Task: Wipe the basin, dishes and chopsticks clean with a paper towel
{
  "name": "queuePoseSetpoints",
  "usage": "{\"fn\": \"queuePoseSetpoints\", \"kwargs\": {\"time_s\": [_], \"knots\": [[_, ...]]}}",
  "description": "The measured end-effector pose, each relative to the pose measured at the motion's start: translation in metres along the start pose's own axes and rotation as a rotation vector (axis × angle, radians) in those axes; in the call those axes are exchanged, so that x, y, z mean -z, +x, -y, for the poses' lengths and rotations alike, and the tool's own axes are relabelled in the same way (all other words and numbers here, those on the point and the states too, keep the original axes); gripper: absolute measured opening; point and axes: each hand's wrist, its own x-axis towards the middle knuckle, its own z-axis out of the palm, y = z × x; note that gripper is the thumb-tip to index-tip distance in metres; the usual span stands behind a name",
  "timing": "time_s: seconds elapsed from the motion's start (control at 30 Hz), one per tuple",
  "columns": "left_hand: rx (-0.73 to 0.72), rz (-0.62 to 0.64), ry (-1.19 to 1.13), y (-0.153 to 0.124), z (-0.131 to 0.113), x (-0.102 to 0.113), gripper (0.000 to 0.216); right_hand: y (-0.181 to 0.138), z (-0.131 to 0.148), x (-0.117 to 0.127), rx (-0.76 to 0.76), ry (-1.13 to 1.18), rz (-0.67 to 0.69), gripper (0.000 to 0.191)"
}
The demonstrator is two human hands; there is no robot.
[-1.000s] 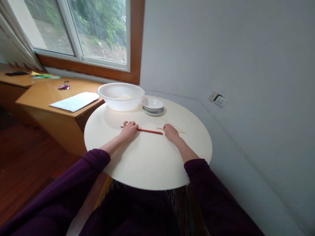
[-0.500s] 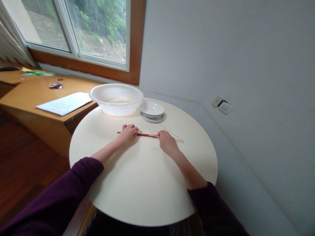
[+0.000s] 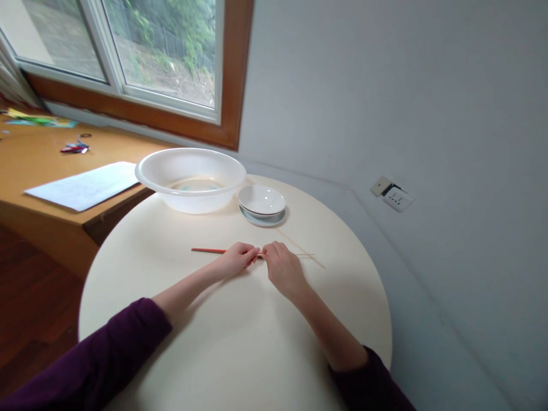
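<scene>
A pair of red chopsticks [image 3: 208, 250] lies on the round cream table [image 3: 240, 337], its left end sticking out past my hands. My left hand [image 3: 236, 261] rests over the red chopsticks with its fingers curled and pinched on them. My right hand [image 3: 281, 268] meets it fingertip to fingertip, its fingers also pinched at the right end of the red chopsticks. Two pale wooden chopsticks [image 3: 307, 255] lie crossed just right of my right hand.
A large white plastic basin [image 3: 190, 178] with a little water stands at the table's far side. Beside it sits a small white bowl on a saucer [image 3: 261, 202]. A wooden desk [image 3: 38, 171] with a paper sheet [image 3: 83, 184] stands left, under the window. A wall socket [image 3: 393, 193] is on the right.
My hands slid together along the red chopsticks until their fingertips met. The camera moved closer and lower over the table.
</scene>
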Motion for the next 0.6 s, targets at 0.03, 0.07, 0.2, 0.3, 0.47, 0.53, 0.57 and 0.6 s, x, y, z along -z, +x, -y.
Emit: {"fn": "queuePoseSetpoints", "kwargs": {"time_s": [0.03,0.07,0.2,0.3,0.47,0.53,0.57,0.6], "knots": [[0.015,0.007,-0.088,0.0,0.001,0.0,0.043,0.0,-0.001,0.0,0.013,0.056,-0.053,0.017],[0.027,0.017,-0.183,0.0,0.002,0.0,0.043,0.0,-0.003,0.0,0.027,0.129,-0.114,0.018],[0.052,0.072,-0.553,-0.003,0.002,0.0,0.038,-0.006,-0.006,0.001,-0.085,0.541,-0.336,0.008],[0.072,0.129,-0.754,-0.006,0.002,-0.002,0.033,-0.008,-0.006,0.0,-0.388,0.966,-0.35,0.011],[0.116,0.243,-0.816,-0.01,0.002,-0.01,0.03,-0.004,-0.005,-0.006,-0.698,1.603,-0.255,0.018],[0.12,0.25,-0.795,-0.012,0.001,-0.014,0.035,-0.003,-0.003,-0.008,-0.749,1.687,-0.23,0.018],[0.116,0.241,-0.781,-0.013,0.001,-0.016,0.039,-0.003,-0.002,-0.008,-0.774,1.695,-0.218,0.018],[0.109,0.225,-0.76,-0.013,0.0,-0.018,0.042,-0.003,-0.001,-0.009,-0.797,1.682,-0.203,0.018]]}}
